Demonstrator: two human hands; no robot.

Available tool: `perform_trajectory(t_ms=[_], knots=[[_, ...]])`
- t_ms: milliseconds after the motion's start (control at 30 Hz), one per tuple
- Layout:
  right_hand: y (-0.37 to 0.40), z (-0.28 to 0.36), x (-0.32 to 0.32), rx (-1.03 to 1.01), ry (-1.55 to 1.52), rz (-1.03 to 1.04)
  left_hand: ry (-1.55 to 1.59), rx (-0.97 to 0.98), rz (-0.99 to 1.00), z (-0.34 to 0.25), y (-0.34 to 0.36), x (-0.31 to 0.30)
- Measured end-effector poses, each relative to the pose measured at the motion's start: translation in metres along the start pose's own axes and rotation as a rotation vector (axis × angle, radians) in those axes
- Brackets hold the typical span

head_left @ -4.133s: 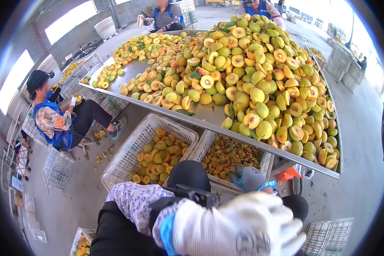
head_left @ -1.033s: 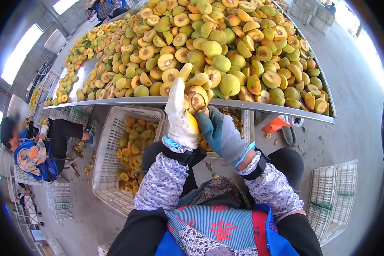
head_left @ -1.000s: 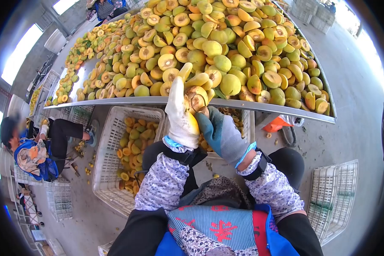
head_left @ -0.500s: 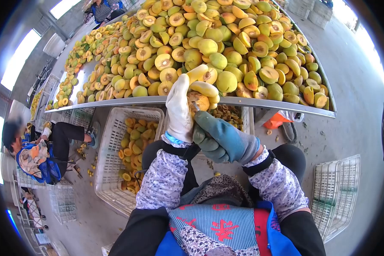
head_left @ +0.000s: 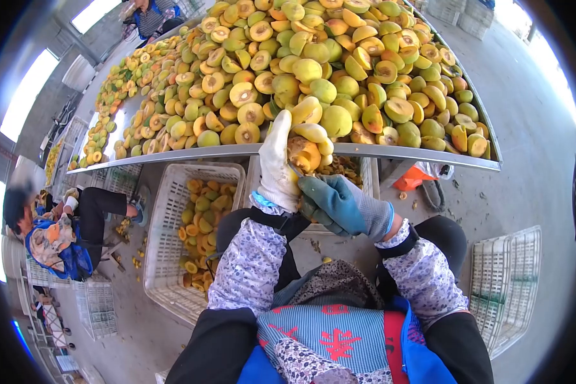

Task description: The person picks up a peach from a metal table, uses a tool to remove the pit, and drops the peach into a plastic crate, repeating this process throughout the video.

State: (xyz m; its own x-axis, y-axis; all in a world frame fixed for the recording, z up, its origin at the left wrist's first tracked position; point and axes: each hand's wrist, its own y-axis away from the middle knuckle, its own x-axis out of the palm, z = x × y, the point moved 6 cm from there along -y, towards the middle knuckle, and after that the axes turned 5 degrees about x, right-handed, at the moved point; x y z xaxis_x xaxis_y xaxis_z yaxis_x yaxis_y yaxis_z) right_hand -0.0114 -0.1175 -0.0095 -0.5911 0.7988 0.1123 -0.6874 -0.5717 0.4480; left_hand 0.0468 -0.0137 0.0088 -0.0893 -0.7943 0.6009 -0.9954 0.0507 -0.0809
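Note:
In its white glove, yellow at the fingers, my left hand (head_left: 280, 163) is closed around a peach half (head_left: 304, 154), its cut orange flesh turned towards me. My right hand (head_left: 339, 203), in a blue-green glove, is closed on a small metal-bladed tool (head_left: 295, 170). Only a short piece of the blade shows, at the lower left edge of the fruit; the handle is hidden in the glove. Both hands are close together at the front edge of a metal-rimmed table (head_left: 211, 151). Just beyond them lies a big heap of halved peaches (head_left: 249, 93), several with pits showing.
Below the table, a white crate (head_left: 157, 256) holds peach pieces, and another crate (head_left: 368, 179) holds darker scraps. An upright white crate (head_left: 505, 288) stands at right. An orange bag (head_left: 411, 180) lies under the table. One person (head_left: 57, 237) sits at left, another (head_left: 152, 16) behind the table.
Both hands have moved slightly right and down. The right hand has shifted its angle at the fruit, and more of the peach's torn orange flesh now shows.

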Motion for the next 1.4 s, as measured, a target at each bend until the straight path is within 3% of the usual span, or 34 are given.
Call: perform_trajectory(t_ms=[67,133,200,267,333,367,500,533,567,600,667,767,867,900,1033,1133,1167,1300,1333,1400], knots=[[-0.008,-0.007,-0.007,-0.065,0.138,-0.126,0.052,-0.001,-0.106,0.003,0.002,-0.004],[-0.013,-0.028,-0.024,-0.219,0.433,-0.27,0.298,0.041,0.014,-0.004,-0.014,-0.024],[-0.009,-0.034,-0.029,-0.316,0.632,-0.423,0.35,0.109,-0.029,-0.023,-0.025,-0.032],[-0.004,-0.028,-0.035,-0.368,0.741,-0.583,0.29,0.012,-0.034,-0.021,-0.022,-0.024],[-0.006,-0.016,-0.04,-0.495,0.384,-0.603,0.235,0.009,-0.136,-0.009,-0.018,-0.027],[-0.008,-0.011,-0.041,-0.553,0.199,-0.609,0.196,0.072,-0.073,-0.007,-0.016,-0.022],[-0.009,0.011,-0.036,-0.455,-0.237,-0.475,0.155,0.181,0.257,-0.006,-0.006,0.006],[-0.012,0.012,-0.037,-0.43,-0.322,-0.441,0.201,0.02,0.168,0.002,-0.005,0.005],[-0.014,0.009,-0.041,-0.384,-0.373,-0.428,-0.36,0.263,0.335,-0.015,0.007,0.021],[-0.017,0.005,-0.043,-0.338,-0.424,-0.417,-0.587,0.338,0.325,-0.015,0.007,0.018],[-0.014,0.009,-0.047,-0.477,-0.508,-0.459,-0.519,0.135,0.24,-0.012,0.012,0.021],[-0.009,0.01,-0.056,-0.692,-0.417,-0.543,-0.783,0.065,0.169,-0.011,0.013,-0.002],[0.0,0.009,-0.055,-0.778,-0.068,-0.718,-0.712,-0.004,0.083,-0.01,0.021,-0.005],[0.006,0.013,-0.054,-0.78,-0.002,-0.791,-0.836,0.123,0.133,-0.008,0.02,-0.008],[0.015,0.015,-0.076,-0.897,-0.115,-0.911,-0.907,-0.003,0.285,0.001,0.025,-0.018],[0.013,0.008,-0.08,-0.707,-0.378,-0.733,-1.515,0.131,0.522,0.002,0.034,-0.004],[0.016,0.009,-0.075,-0.621,-0.422,-0.709,-1.489,0.211,0.587,0.004,0.038,-0.001],[0.012,0.003,-0.066,-0.553,-0.444,-0.615,-1.149,-0.197,0.457,-0.008,0.034,-0.001],[0.01,0.002,-0.063,-0.549,-0.446,-0.607,-0.865,-0.371,0.277,-0.008,0.034,-0.004],[0.005,0.001,-0.057,-0.536,-0.451,-0.587,-0.653,-0.076,0.29,-0.01,0.03,0.009]])
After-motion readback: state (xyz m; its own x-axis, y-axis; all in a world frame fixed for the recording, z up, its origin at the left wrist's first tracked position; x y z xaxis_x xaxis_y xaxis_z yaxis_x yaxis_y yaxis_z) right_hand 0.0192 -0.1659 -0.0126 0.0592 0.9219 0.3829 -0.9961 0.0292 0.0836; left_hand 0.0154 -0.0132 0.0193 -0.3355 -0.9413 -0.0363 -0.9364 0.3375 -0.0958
